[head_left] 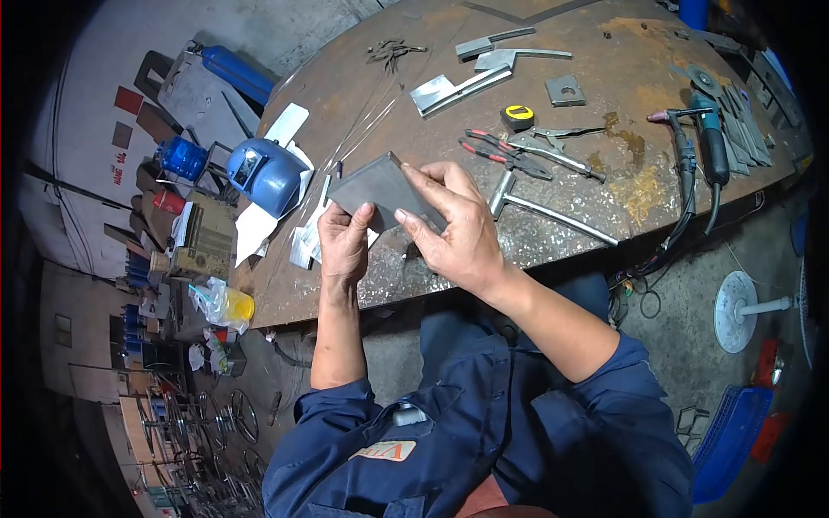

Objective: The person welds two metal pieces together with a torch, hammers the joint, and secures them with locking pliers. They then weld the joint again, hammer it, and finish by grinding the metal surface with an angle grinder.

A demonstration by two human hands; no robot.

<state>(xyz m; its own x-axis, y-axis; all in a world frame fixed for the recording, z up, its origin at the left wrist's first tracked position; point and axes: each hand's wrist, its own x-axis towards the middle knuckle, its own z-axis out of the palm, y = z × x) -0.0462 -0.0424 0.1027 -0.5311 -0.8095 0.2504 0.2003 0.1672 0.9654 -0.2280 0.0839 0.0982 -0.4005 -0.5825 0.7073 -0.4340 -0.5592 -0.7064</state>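
Above the front part of the workbench I hold a flat grey metal plate (380, 186) in both hands, tilted. My left hand (345, 242) grips its lower left side, thumb on the face and the other fingers behind. At the right side, my right hand (458, 224) is closed on the plate, with fingers along the upper edge and the thumb on the face. Just right of my right hand lies a hammer (553, 216). Red-handled pliers (509, 157), locking pliers (557, 155) and a yellow tape measure (518, 116) rest beyond it.
A blue welding helmet (268, 177) sits at the bench's left edge, near a bag of yellow drink (229, 306). Several welded metal pieces (462, 89) and a plate with a hole (566, 91) lie farther back. To the right are a welding torch (682, 147) and an angle grinder (712, 142).
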